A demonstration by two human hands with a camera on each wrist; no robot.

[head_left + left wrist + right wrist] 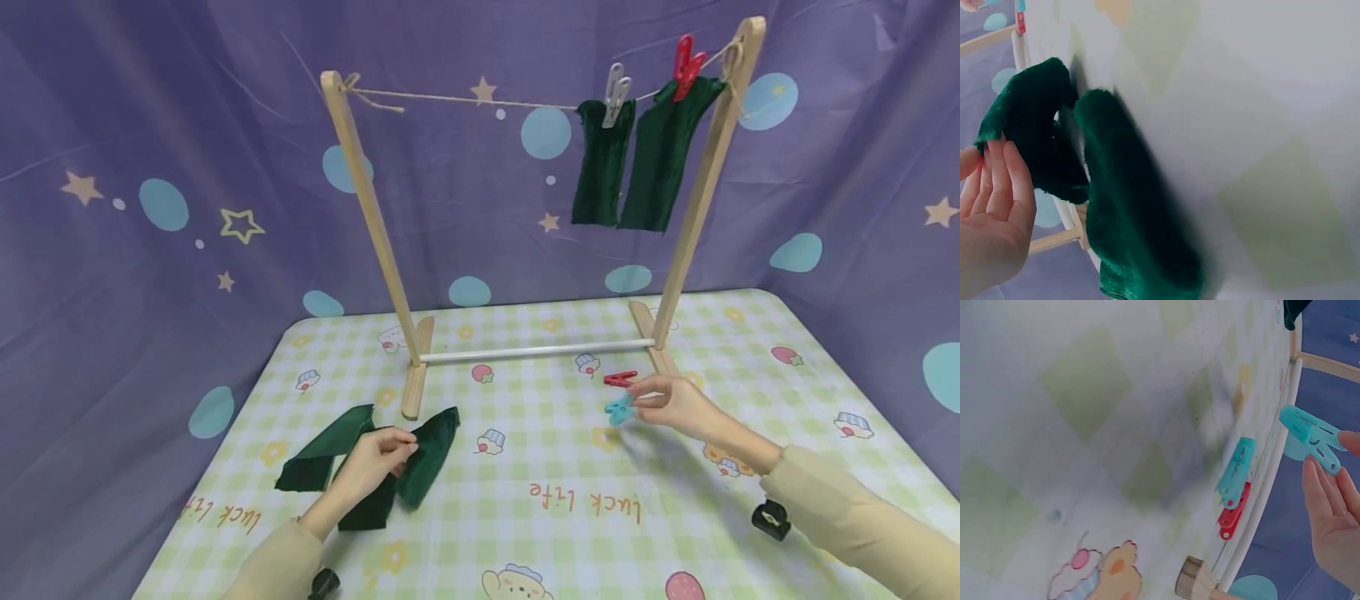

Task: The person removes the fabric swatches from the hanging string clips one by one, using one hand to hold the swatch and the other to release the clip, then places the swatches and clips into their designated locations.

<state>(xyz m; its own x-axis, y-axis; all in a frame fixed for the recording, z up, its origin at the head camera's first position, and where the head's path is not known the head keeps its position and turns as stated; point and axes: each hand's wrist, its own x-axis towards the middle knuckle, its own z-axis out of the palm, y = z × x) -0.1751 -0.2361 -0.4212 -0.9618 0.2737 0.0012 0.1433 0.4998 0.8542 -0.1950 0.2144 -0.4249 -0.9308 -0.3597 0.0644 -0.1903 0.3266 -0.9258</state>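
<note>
My left hand (378, 458) pinches the edge of a dark green velvety cloth piece (431, 462) between thumb and fingers; part of that cloth is lifted and bent in the left wrist view. Beside it lies more green cloth (322, 442), folded at an angle on the table. Above the table's right side, my right hand (678, 406) holds a teal clothespin (1297, 424) by its handle ends. A second teal clothespin (1239, 465) and a red clothespin (619, 379) lie on the table close to that hand.
A wooden frame (378, 225) with a string line (450, 98) stands at the back. Two green cloths (602, 171) hang at the line's right end, under a grey clothespin (615, 96) and a red one (686, 68). A white rod (536, 351) joins the frame's feet.
</note>
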